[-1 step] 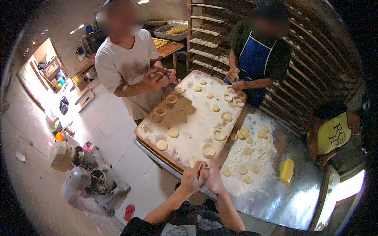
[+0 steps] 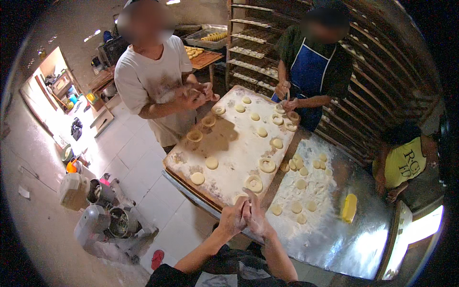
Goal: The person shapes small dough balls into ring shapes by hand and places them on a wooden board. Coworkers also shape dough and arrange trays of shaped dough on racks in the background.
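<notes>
My left hand (image 2: 233,217) and my right hand (image 2: 256,215) are pressed together over the near edge of the floured board (image 2: 184,158). Their fingers are closed around something mostly hidden, with the right fingers partly raised. A dough ring (image 2: 253,184) lies just beyond them, a pale piece is partly covered by my fingers, and more rings and discs (image 2: 212,162) are spread over the board.
Two people work across the board: one in a white shirt (image 2: 143,81), one in a blue apron (image 2: 311,71). A person in yellow (image 2: 399,162) is at right. Around are a floured metal table (image 2: 363,239), yellow object (image 2: 349,208), racks (image 2: 253,38) and mixers (image 2: 95,217).
My right fingers have lifted and straightened slightly, while both hands remain together. The hands of the person in the apron have shifted slightly.
</notes>
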The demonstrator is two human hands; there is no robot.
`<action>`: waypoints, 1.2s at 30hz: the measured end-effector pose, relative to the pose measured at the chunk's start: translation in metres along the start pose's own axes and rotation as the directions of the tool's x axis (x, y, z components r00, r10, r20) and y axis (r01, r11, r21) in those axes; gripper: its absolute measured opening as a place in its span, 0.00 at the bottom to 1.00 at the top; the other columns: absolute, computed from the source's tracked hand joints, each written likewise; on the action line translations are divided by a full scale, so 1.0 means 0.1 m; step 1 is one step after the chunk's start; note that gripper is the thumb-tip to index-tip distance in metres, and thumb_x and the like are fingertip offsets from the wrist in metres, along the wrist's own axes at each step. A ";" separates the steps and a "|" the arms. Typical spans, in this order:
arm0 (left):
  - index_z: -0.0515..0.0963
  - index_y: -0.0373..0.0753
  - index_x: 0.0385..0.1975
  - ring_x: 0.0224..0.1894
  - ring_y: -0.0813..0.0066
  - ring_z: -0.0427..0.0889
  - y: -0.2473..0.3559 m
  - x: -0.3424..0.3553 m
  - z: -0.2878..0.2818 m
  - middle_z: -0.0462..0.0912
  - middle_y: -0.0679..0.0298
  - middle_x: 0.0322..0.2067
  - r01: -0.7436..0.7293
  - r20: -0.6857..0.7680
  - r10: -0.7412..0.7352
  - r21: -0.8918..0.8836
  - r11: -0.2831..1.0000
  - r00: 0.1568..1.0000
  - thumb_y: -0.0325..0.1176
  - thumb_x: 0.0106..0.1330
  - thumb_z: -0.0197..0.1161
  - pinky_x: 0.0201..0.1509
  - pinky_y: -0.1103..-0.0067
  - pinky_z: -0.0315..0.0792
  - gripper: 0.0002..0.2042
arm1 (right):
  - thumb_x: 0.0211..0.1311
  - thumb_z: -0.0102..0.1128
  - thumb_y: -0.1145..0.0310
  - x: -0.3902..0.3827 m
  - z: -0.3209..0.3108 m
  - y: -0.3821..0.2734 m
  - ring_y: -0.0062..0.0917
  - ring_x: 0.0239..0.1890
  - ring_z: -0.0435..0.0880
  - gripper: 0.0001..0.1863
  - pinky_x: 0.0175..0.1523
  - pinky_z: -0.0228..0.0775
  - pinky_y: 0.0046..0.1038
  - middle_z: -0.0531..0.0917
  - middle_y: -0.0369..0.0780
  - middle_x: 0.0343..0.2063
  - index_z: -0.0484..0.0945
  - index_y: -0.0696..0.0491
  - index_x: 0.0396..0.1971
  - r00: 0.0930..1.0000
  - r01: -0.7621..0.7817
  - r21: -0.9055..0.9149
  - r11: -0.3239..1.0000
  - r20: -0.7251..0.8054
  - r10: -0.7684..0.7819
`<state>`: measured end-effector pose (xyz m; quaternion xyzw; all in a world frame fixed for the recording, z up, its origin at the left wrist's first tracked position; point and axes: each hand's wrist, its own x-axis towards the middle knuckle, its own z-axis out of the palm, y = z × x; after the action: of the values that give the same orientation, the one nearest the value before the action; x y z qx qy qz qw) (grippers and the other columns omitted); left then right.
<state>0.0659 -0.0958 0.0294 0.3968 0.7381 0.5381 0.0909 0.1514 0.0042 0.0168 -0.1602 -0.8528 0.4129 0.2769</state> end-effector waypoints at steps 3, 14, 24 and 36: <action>0.75 0.37 0.37 0.21 0.59 0.80 -0.19 0.20 -0.19 0.77 0.54 0.20 0.161 0.064 -0.156 -0.093 0.983 0.986 0.32 0.72 0.48 0.27 0.70 0.71 0.08 | 0.57 0.61 0.67 0.23 0.20 0.06 0.33 0.45 0.78 0.29 0.48 0.72 0.30 0.75 0.48 0.50 0.64 0.52 0.59 0.993 0.092 0.113 0.989 0.064 -0.099; 0.70 0.40 0.47 0.27 0.44 0.81 -0.39 0.58 -0.56 0.77 0.45 0.21 0.176 0.123 -0.162 -0.108 0.979 0.979 0.39 0.74 0.47 0.32 0.60 0.72 0.11 | 0.72 0.47 0.49 0.54 0.54 -0.02 0.18 0.43 0.75 0.29 0.42 0.72 0.24 0.76 0.37 0.42 0.59 0.51 0.64 0.868 -0.463 0.662 0.590 0.205 0.452; 0.64 0.37 0.60 0.47 0.43 0.77 -0.83 1.07 -0.88 0.74 0.43 0.43 0.174 0.034 -0.279 0.708 0.685 0.960 0.39 0.65 0.58 0.49 0.55 0.70 0.25 | 0.60 0.60 0.58 0.94 0.53 -0.08 0.47 0.52 0.74 0.37 0.59 0.61 0.49 0.76 0.51 0.48 0.56 0.52 0.66 0.885 -0.447 -0.338 0.828 -0.304 0.354; 0.62 0.37 0.64 0.58 0.40 0.69 -1.30 0.68 -0.60 0.70 0.40 0.55 -0.129 0.289 -0.127 0.723 0.679 0.949 0.38 0.52 0.68 0.61 0.51 0.62 0.38 | 0.49 0.67 0.51 0.88 0.82 -0.12 0.49 0.58 0.70 0.49 0.61 0.58 0.52 0.72 0.53 0.54 0.51 0.46 0.70 0.804 -0.331 -0.762 0.557 0.082 0.590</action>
<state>-0.0770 -0.1066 -0.0390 0.4809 0.8667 0.1262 0.0405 0.0310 -0.0094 0.0145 -0.4041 -0.9029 0.1266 -0.0740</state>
